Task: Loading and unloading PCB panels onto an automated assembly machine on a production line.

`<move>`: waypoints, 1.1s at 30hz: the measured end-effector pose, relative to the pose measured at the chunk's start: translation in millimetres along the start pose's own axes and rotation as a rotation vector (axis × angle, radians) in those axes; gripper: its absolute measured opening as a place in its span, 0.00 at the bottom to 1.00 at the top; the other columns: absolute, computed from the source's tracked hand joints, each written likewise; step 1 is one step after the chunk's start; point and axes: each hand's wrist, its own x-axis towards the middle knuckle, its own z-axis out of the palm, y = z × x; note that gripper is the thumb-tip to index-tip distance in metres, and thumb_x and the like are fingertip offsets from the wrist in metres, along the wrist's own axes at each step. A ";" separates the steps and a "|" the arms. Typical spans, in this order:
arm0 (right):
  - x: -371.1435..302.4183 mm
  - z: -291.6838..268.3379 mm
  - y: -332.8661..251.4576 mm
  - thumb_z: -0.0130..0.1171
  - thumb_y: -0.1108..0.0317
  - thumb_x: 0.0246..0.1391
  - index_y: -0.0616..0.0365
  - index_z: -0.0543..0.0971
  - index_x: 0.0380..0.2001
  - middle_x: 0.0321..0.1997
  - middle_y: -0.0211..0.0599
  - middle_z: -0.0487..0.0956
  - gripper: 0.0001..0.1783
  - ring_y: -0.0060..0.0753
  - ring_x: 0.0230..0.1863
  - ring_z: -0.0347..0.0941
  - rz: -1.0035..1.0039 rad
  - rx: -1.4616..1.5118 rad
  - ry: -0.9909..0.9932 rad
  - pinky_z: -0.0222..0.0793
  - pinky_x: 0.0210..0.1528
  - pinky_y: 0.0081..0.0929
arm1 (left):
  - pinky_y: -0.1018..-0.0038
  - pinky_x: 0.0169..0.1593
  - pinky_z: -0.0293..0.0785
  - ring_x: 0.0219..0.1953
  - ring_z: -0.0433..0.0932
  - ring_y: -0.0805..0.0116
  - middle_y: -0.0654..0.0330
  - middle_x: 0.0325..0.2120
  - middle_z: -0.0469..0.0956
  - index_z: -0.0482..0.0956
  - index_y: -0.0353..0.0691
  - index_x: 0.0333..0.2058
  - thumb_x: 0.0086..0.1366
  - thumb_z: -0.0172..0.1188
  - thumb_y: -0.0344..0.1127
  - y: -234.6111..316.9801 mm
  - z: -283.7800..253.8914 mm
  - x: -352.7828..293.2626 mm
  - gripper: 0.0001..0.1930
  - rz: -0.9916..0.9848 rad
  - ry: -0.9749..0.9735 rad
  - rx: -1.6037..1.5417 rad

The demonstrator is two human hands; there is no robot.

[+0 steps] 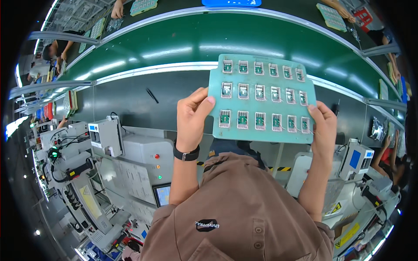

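Note:
A pale green tray point(272, 104) is held up in front of my body, above the near edge of the dark bench. Three rows of small rectangular pockets run across it, each with a little green circuit board inside; thin wires stick out of several on the right. My left hand point(193, 115) grips its left edge, thumb on the upper face. At the opposite edge, my right hand point(323, 124) pinches the tray the same way. The fingers beneath the tray are hidden. A black band circles my left wrist.
Beyond the dark bench point(130, 98) runs a green conveyor belt point(183, 54). Black tweezers point(152, 95) lie on the bench. A blue tray point(230, 2) sits past the belt. Machines with white control boxes point(106, 135) flank me. Other people's hands point(117, 9) work at far stations.

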 end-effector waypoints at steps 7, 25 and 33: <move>112.2 72.0 70.5 0.54 0.64 0.54 0.59 0.79 0.35 0.29 0.22 0.77 0.10 0.13 0.31 0.66 0.182 -0.247 -0.063 0.58 0.36 0.19 | 0.82 0.40 0.64 0.33 0.67 0.80 0.64 0.33 0.73 0.77 0.29 0.42 0.61 0.52 0.26 -67.1 -85.8 89.4 0.12 -0.183 0.007 0.093; 348.0 253.7 162.0 0.50 0.67 0.58 0.62 0.75 0.43 0.37 0.31 0.76 0.13 0.24 0.39 0.71 0.307 -0.458 -0.103 0.69 0.44 0.29 | 0.77 0.30 0.66 0.21 0.64 0.75 0.59 0.18 0.71 0.77 0.38 0.43 0.57 0.52 0.26 -197.2 -242.2 324.6 0.14 -0.145 0.187 0.476; 290.4 234.5 182.6 0.52 0.75 0.50 0.64 0.71 0.43 0.38 0.48 0.75 0.14 0.44 0.38 0.73 -0.363 -0.804 -0.029 0.70 0.40 0.33 | 0.65 0.48 0.67 0.44 0.70 0.54 0.45 0.44 0.69 0.60 0.29 0.56 0.58 0.53 0.30 -190.1 -215.5 271.9 0.27 0.013 0.562 0.764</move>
